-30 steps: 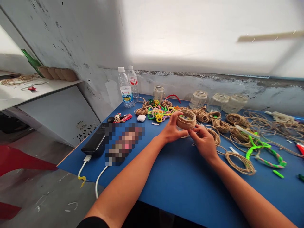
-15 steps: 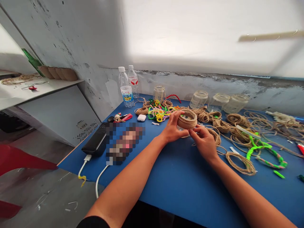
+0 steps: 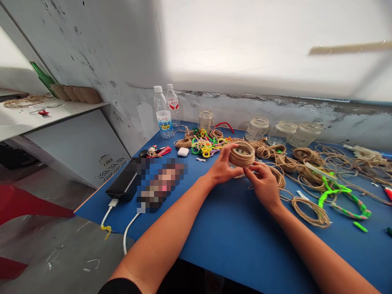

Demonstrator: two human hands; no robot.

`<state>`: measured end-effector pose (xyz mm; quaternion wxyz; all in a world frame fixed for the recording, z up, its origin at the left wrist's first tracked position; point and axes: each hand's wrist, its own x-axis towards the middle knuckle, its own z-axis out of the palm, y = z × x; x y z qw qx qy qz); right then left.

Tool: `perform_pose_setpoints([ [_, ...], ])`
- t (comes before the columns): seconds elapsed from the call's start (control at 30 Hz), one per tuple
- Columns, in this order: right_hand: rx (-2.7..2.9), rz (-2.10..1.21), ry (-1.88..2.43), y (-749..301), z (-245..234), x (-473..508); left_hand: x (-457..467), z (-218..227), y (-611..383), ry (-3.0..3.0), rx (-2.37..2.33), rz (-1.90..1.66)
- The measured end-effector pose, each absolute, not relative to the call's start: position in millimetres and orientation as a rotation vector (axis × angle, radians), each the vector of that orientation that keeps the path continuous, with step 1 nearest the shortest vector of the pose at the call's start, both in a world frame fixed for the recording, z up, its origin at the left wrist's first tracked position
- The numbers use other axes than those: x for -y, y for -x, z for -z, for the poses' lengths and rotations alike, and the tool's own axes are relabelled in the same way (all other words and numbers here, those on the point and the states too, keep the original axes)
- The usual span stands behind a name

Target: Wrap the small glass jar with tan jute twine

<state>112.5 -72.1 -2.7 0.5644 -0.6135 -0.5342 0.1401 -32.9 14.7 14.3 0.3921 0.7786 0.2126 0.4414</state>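
Observation:
A glass jar (image 3: 242, 158) with twine wound round its upper part is held tilted above the blue table, its mouth facing up toward me. My left hand (image 3: 225, 165) grips the jar from the left, thumb below and fingers along the far side. On the right, my right hand (image 3: 263, 179) has its thumb and fingers pinched at the jar's lower right edge, by the wound twine. Whether a twine end lies in that pinch is too small to tell. Loose twine coils (image 3: 277, 175) lie just behind my right hand.
Several glass jars (image 3: 256, 128) stand along the wall. Coloured pipe cleaners (image 3: 205, 147) and more twine (image 3: 310, 212) lie around. To the left are two plastic bottles (image 3: 164, 118), keys (image 3: 153, 152), a white case (image 3: 183, 152) and a black power bank (image 3: 124, 179) with a cable.
The jar is tipped very slightly more toward me, so a little more of its inside shows. Both hands keep the same hold; the view has shifted slightly.

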Motion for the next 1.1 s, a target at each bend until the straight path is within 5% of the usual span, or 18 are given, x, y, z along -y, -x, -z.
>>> perform_pose_setpoints([
  [1.1, 1.244, -0.332, 1.459, -112.7, 0.9, 72.3, -14.2, -12.5, 30.6, -1.918, -0.512, -1.101],
])
